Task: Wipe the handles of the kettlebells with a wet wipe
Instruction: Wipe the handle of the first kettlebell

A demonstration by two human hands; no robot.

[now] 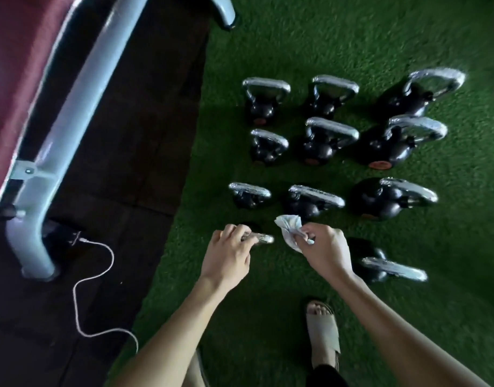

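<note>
Kettlebells (321, 141) stand in rows on the turf (296, 51) near its left edge. The left hand (230, 252) curls its fingers round the nearest handle (264, 238), likely steadying it, while the right hand (325, 247) pinches a bunched wet wipe (289, 227) just beside it.

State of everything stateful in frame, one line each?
left hand: grips near kettlebell handle
right hand: pinches wet wipe
wet wipe: crumpled, beside that handle
other kettlebells: upright on turf, untouched
white cable: loose on the dark mat
</note>
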